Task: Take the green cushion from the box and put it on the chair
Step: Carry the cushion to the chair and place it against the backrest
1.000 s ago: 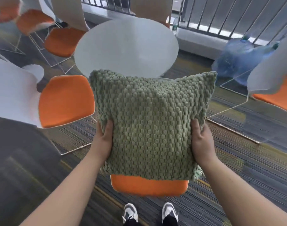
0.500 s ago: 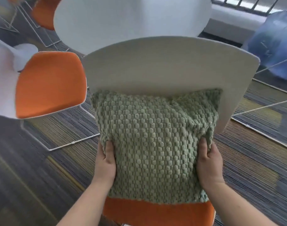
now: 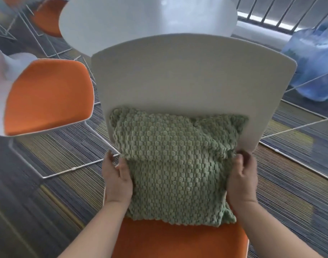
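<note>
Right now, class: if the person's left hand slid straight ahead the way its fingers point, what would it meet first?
Probably the white curved chair backrest: the left hand points up along the knobbly green cushion toward it, though depth is unclear.

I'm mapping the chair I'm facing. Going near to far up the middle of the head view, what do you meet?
Orange chair seat → bobbly green knitted cushion held between left hand and right hand → white curved chair backrest → round white table.

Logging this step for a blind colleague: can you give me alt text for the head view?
Both hands, left hand and right hand, press a green cushion against the white back of a chair, its lower edge on the orange seat. Another orange chair stands to the left.
</note>
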A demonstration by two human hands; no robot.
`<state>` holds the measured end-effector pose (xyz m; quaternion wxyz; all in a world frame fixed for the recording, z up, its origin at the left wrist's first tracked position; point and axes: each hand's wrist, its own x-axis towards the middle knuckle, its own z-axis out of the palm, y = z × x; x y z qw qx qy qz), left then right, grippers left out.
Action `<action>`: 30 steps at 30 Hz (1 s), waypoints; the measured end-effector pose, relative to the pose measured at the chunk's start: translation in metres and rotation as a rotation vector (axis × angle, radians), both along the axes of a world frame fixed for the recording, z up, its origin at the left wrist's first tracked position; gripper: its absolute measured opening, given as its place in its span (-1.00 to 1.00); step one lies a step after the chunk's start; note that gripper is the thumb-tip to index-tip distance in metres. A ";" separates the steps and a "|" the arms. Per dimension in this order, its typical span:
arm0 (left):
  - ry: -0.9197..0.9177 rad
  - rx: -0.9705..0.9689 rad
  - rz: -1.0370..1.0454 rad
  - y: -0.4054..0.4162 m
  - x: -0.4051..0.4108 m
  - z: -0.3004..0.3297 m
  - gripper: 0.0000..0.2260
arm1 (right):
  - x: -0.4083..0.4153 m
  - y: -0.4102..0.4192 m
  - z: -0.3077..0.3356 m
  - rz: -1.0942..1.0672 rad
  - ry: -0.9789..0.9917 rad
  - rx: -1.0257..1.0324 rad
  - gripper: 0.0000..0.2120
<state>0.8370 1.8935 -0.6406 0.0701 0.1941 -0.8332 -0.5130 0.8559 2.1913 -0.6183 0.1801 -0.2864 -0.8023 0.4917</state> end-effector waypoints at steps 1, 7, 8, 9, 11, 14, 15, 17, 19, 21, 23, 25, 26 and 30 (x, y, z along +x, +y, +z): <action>0.137 -0.118 -0.009 -0.002 0.001 0.009 -0.50 | 0.003 -0.001 0.011 -0.009 0.093 0.079 -0.60; 0.692 -0.741 -0.611 0.042 -0.028 0.051 -0.47 | -0.013 -0.083 0.048 0.743 0.343 0.801 -0.45; 0.651 -0.777 -0.627 0.047 -0.037 0.054 -0.46 | -0.022 -0.090 0.045 0.760 0.291 0.833 -0.45; 0.598 -0.824 -0.651 0.047 -0.046 0.056 -0.45 | -0.031 -0.091 0.041 0.758 0.212 0.871 -0.44; 0.492 -0.928 -0.700 0.036 -0.064 0.057 -0.43 | -0.049 -0.075 0.032 0.716 0.050 0.946 -0.41; 0.427 -0.994 -0.694 0.013 -0.084 0.053 -0.41 | -0.067 -0.032 0.018 0.613 -0.117 1.007 -0.38; 0.405 -0.997 -0.685 0.008 -0.088 0.052 -0.41 | -0.068 -0.017 0.015 0.591 -0.140 1.011 -0.39; 0.369 -0.986 -0.659 0.002 -0.092 0.050 -0.40 | -0.067 0.006 0.012 0.590 -0.161 1.022 -0.42; 0.370 -0.954 -0.595 -0.001 -0.092 0.049 -0.40 | -0.060 0.015 0.013 0.577 -0.154 1.019 -0.43; 0.403 -0.900 -0.518 -0.003 -0.085 0.048 -0.41 | -0.048 0.012 0.019 0.472 -0.133 0.930 -0.43; 0.489 -0.845 -0.481 -0.005 -0.063 0.044 -0.42 | -0.026 -0.001 0.025 0.390 -0.076 0.844 -0.42; 0.568 -0.806 -0.554 -0.006 -0.023 0.030 -0.42 | 0.010 -0.028 0.023 0.482 0.017 0.817 -0.40; 0.582 -0.790 -0.627 -0.003 0.000 0.021 -0.42 | 0.030 -0.045 0.017 0.574 0.054 0.824 -0.39; 0.525 -0.792 -0.723 0.013 0.063 -0.025 -0.47 | 0.071 -0.095 -0.026 0.868 0.128 0.872 -0.38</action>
